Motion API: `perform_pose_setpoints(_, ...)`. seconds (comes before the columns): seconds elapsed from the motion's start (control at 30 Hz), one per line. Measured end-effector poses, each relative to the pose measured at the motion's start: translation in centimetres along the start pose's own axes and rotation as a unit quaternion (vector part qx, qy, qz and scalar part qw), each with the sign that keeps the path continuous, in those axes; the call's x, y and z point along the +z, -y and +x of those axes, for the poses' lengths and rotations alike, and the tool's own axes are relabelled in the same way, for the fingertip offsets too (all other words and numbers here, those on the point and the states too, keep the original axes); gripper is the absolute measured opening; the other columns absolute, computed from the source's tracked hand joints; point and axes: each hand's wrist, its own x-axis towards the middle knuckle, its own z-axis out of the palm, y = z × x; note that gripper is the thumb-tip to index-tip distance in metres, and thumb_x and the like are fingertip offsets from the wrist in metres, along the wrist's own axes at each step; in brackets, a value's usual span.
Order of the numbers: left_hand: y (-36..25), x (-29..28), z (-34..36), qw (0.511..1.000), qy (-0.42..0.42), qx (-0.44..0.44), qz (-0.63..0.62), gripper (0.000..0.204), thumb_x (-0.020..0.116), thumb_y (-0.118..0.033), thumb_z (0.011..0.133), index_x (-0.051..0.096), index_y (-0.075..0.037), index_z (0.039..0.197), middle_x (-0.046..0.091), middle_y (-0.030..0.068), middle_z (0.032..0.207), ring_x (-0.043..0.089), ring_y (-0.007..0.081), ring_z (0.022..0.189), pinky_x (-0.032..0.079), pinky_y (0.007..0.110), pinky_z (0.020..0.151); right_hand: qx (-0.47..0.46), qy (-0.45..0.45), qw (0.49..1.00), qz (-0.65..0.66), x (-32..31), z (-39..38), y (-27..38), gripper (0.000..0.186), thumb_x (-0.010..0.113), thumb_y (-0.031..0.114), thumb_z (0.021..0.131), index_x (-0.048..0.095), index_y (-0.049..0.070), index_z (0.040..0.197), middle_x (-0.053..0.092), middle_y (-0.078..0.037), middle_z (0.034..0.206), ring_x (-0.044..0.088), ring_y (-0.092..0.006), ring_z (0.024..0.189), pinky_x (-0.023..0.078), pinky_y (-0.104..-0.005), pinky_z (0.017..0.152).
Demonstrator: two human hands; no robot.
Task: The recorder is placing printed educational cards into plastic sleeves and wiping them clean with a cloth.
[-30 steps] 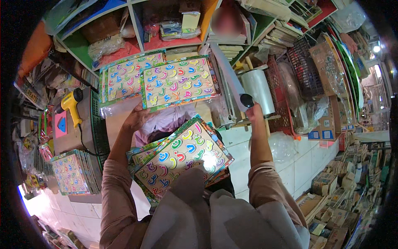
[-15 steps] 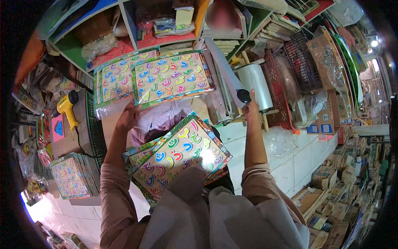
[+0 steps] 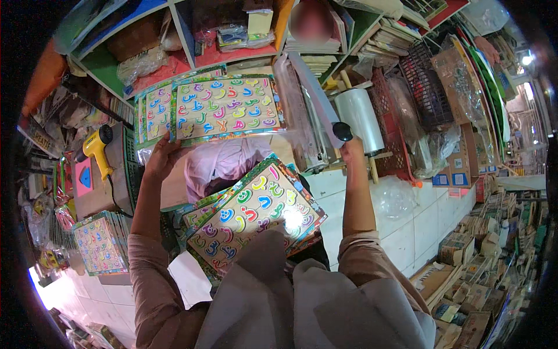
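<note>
Two or more overlapping wrapped puzzle boards with coloured letters (image 3: 226,104) lie on the table by the shelves. My left hand (image 3: 165,151) has its fingers closed on the lower left edge of the front board. My right hand (image 3: 352,148) grips the black-knobbed end of a long white sealer lever (image 3: 322,107), whose body runs along the right of the boards. A silvery plastic roll (image 3: 360,122) stands beside it. More letter boards (image 3: 250,215) lie stacked at an angle below my hands, near my body. Crumpled pinkish cloth (image 3: 221,163) shows between the stacks.
A yellow heat gun (image 3: 99,154) rests on a side surface at left, above another board stack (image 3: 99,247). Coloured cubby shelves (image 3: 244,58) stand at the back. Crates (image 3: 421,87) and cardboard (image 3: 456,163) are at right, piles of cut boards (image 3: 459,250) at lower right, over white floor tiles.
My left hand has moved left, and the upper boards have shifted left with it, away from the sealer. My right hand stays on the lever.
</note>
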Motion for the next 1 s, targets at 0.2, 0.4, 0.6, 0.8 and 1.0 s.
perform_pose_setpoints(0.2,1.1,1.0,-0.3,1.000,-0.009,0.007,-0.001,0.033,0.043,-0.002,0.083,0.041,-0.002,0.117,0.054,0.0103,0.106,0.054,0.0235,0.098,0.047,0.030,0.083,0.053,-0.001,0.956,0.289,1.2,1.4,-1.4,0.009,0.055,0.015,0.078,0.051,0.007,0.078,0.054,-0.003,0.065,0.044,-0.0113,0.043,0.032,-0.0228,0.033)
perform_pose_setpoints(0.4,2.0,0.1,0.5,0.997,-0.010,0.028,-0.069,0.034,0.042,0.000,0.083,0.040,-0.003,0.117,0.051,0.0103,0.109,0.053,0.0223,0.098,0.048,0.030,0.082,-0.076,-0.096,0.991,0.044,-3.6,-0.4,-3.6,0.024,0.060,0.023,0.076,0.045,0.006,0.082,0.057,-0.007,0.068,0.037,-0.0093,0.038,0.027,-0.0248,0.033)
perform_pose_setpoints(0.6,2.4,-0.4,1.0,0.998,0.007,0.028,-0.063,0.035,0.042,0.000,0.083,0.037,-0.002,0.118,0.050,0.0111,0.112,0.051,0.0226,0.102,0.046,0.031,0.085,0.152,0.079,0.983,-0.059,-1.9,1.4,-4.5,0.086,0.036,0.073,0.069,0.032,0.011,0.129,0.041,-0.019,0.120,0.038,-0.0252,0.109,0.028,-0.0431,0.091)
perform_pose_setpoints(0.8,2.0,-1.1,0.5,0.997,0.024,0.047,-0.055,0.042,0.043,-0.006,0.084,0.031,-0.002,0.124,0.046,0.0121,0.115,0.048,0.0242,0.104,0.036,0.039,0.094,0.068,0.044,0.990,0.112,-0.9,4.7,-1.7,0.030,0.052,0.030,0.080,0.051,0.007,0.100,0.058,-0.008,0.082,0.056,-0.0215,0.070,0.047,-0.0331,0.061)
perform_pose_setpoints(1.0,5.4,0.3,2.2,0.993,0.096,0.004,-0.062,0.047,0.046,0.000,0.079,0.032,-0.003,0.124,0.046,0.0124,0.118,0.050,0.0202,0.102,0.042,0.032,0.088,0.005,-0.066,0.929,0.363,-4.5,4.3,0.1,0.009,0.056,0.005,0.077,0.053,0.001,0.084,0.058,-0.009,0.075,0.056,-0.0208,0.065,0.050,-0.0296,0.060)
